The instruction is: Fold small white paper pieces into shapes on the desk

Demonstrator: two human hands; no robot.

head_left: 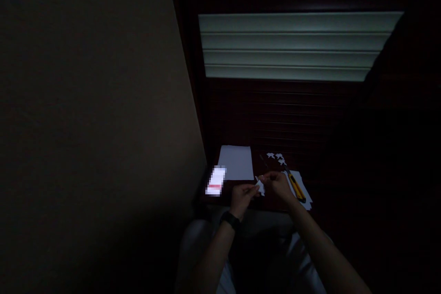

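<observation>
Both my hands meet over the near edge of a small dark table [272, 144]. My left hand [243, 194], with a black watch on the wrist, and my right hand [277, 182] each pinch a small white piece of paper [260, 186] held between them. A white sheet [236, 161] lies flat just beyond my left hand. A yellow and black utility knife [295, 186] rests on another white sheet [303, 188] to the right of my right hand. Several small white paper cut-outs [276, 158] lie behind the knife.
A lit phone screen [216, 181] glows at the table's left edge. A plain wall [89, 101] fills the left side. A pale slatted blind [292, 46] hangs above dark panelling behind the table. The room is very dark.
</observation>
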